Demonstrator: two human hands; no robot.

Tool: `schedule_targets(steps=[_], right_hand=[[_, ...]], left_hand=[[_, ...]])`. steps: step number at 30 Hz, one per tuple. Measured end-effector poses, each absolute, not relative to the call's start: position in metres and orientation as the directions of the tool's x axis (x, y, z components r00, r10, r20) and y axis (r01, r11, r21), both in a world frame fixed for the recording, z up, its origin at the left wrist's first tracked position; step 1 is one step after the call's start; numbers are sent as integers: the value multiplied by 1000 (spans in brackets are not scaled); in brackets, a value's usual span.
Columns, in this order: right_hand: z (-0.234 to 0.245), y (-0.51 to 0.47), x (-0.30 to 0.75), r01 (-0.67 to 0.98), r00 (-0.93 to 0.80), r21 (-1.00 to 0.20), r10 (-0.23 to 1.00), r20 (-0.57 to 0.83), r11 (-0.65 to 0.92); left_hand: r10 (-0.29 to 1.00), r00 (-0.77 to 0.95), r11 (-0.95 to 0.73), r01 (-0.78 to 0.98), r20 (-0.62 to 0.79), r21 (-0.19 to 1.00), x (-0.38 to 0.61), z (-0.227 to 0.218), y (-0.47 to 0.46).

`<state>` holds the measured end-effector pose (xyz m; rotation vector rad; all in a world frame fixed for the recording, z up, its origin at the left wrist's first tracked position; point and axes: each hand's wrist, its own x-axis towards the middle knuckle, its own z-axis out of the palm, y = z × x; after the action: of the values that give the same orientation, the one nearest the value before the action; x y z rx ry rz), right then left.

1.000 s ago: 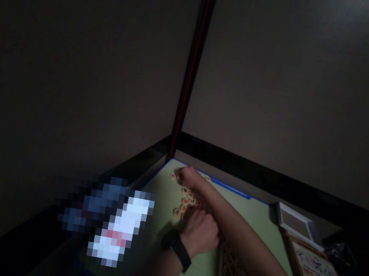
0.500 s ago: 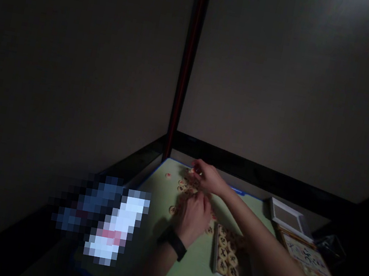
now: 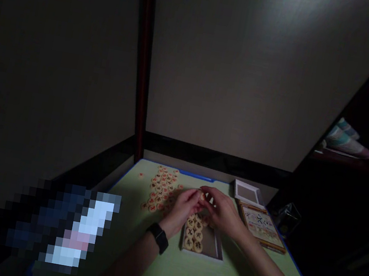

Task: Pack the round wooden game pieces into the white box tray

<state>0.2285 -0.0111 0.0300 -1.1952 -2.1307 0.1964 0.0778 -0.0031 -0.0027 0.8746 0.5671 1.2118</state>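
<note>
My left hand [image 3: 182, 208], with a dark watch on its wrist, and my right hand [image 3: 223, 212] meet above the far end of an open box [image 3: 211, 245]. Between their fingertips a round Chinese chess piece [image 3: 202, 197] is pinched, partly covered by the fingers. Inside the box, black-marked Chinese chess pieces [image 3: 189, 232] lie in rows along the left side; my hands hide its far part. Left of my hands, many loose pieces [image 3: 160, 186] with red or dark characters are spread on the green table [image 3: 160, 274].
At the right back of the table sit a shallow white-rimmed box part [image 3: 249, 193] and a printed box lid [image 3: 263, 225]. A dark bin with a bag [image 3: 287, 218] stands beyond the right edge. Walls border the table's left and back. A pixelated bright patch [image 3: 87, 230] covers the left edge.
Both hands have moved from the loose pieces to above the box, bringing a piece between their fingers. The view has turned right, uncovering the loose pieces.
</note>
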Motion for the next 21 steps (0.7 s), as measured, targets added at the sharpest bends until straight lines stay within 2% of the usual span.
schedule_targets(steps=[5, 8, 11, 16, 21], right_hand=[[27, -30, 254, 713, -287, -490, 846, 449, 501], [20, -43, 259, 704, -362, -507, 865, 347, 498], [14, -53, 254, 727, -447, -462, 861, 242, 508], [10, -60, 243, 817, -476, -301, 870, 128, 492], [5, -59, 240, 832, -447, -329, 891, 78, 446]], left_hand=[[947, 308, 74, -499, 97, 864, 79, -3, 2], [952, 305, 111, -436, 30, 893, 71, -7, 5], [952, 305, 139, -394, -14, 908, 64, -10, 4], [958, 288, 114, -383, 2, 917, 60, -9, 1], [952, 304, 94, -358, 21, 929, 63, -9, -2]])
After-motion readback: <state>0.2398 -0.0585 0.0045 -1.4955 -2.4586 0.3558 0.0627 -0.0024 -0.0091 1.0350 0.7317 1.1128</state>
